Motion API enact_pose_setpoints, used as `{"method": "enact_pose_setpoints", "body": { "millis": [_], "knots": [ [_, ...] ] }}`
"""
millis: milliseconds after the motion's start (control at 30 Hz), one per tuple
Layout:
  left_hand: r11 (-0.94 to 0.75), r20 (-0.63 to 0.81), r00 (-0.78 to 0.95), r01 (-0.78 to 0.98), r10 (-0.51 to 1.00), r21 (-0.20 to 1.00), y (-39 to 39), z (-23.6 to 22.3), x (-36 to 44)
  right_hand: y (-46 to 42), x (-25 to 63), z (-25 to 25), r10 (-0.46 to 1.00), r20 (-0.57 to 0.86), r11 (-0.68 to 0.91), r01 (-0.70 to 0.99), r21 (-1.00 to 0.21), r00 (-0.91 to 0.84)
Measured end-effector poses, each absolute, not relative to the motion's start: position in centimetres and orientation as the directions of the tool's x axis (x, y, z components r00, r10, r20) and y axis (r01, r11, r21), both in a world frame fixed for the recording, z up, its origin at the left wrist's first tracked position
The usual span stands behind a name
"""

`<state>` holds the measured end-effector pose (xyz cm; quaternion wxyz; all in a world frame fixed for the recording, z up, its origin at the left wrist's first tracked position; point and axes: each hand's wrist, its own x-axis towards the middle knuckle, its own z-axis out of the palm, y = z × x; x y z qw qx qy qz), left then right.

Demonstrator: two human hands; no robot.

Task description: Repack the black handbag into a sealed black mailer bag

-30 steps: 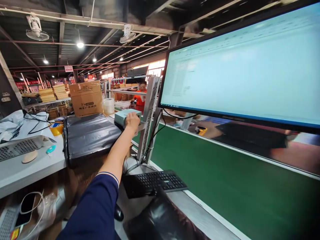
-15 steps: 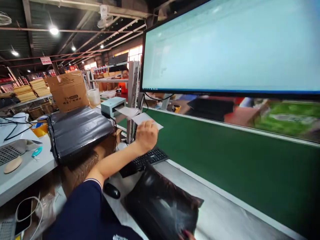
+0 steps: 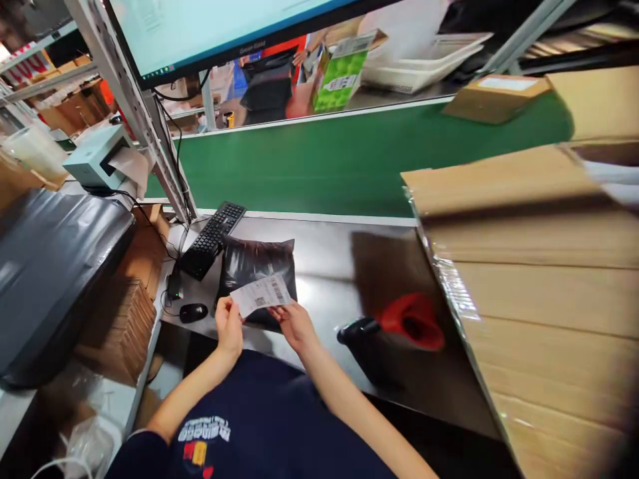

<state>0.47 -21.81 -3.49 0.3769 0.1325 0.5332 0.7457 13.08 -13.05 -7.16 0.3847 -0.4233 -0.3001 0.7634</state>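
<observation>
A white shipping label (image 3: 260, 295), printed with a barcode and a square code, is stretched between my two hands. My left hand (image 3: 229, 327) pinches its left end; my right hand (image 3: 295, 324) pinches its lower right edge. Beneath the label a black plastic mailer bag (image 3: 257, 258) lies on the metal worktop (image 3: 319, 253), partly covered by the label and hands. Whether the label touches the bag I cannot tell.
Left of the bag are a black keyboard (image 3: 213, 238) and a mouse (image 3: 193, 313). A pale blue label printer (image 3: 94, 163) stands farther left. To the right lie a blurred red and black object (image 3: 412, 321) and stacked cardboard (image 3: 524, 286). Behind runs a green conveyor belt (image 3: 299, 159).
My left hand has brought the label from near the printer to above the bag. My right hand has moved from the bag to the label. The view has swung right and down.
</observation>
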Motion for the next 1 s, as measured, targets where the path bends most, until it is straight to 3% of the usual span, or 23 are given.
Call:
{"method": "enact_pose_setpoints", "body": {
  "millis": [200,400,467,533,633,733,800,867,1000],
  "knots": [
    [-0.216,-0.290,-0.657,-0.577,0.696,0.788,-21.3,-3.5,0.0,-14.3,10.9,-5.8,0.782,-0.486,-0.605,-0.289,-0.742,-0.390],
    [-0.193,-0.328,-0.617,-0.626,0.715,0.756,-20.0,-5.2,-0.7,-11.3,8.8,-7.3,0.897,-0.380,-0.425,-0.206,-0.882,-0.224],
    [-0.177,-0.344,-0.625,-0.620,0.701,0.764,-20.3,-6.4,-1.1,-8.7,9.0,-8.2,0.950,-0.273,-0.284,-0.058,-0.957,-0.153],
    [-0.125,-0.340,-0.649,-0.560,0.680,0.819,-21.3,-7.8,-1.7,-5.7,9.4,-9.0,0.974,-0.199,-0.176,0.195,-0.965,-0.104],
    [0.013,-0.199,-0.715,-0.257,0.670,0.966,-23.1,-9.3,-2.9,-2.5,9.6,-9.7,0.970,-0.235,-0.183,0.473,-0.862,-0.054],
    [0.032,0.101,-0.638,0.193,0.764,0.981,-23.1,-9.4,-4.0,-1.9,9.3,-10.3,0.967,-0.252,-0.169,0.632,-0.756,-0.042],
    [-0.035,0.266,-0.465,0.447,0.844,0.894,-21.0,-8.8,-4.2,-2.6,9.1,-10.8,0.985,-0.161,-0.065,0.709,-0.703,-0.069],
    [-0.089,0.330,-0.261,0.648,0.907,0.757,-17.2,-8.1,-3.7,-3.7,9.4,-11.4,0.997,-0.045,0.012,0.719,-0.695,-0.060],
    [-0.071,0.155,0.003,0.900,0.988,0.430,-8.7,-7.8,-2.4,-7.4,12.1,-13.7,0.996,0.025,-0.035,0.620,-0.784,0.088]
  ]
}}
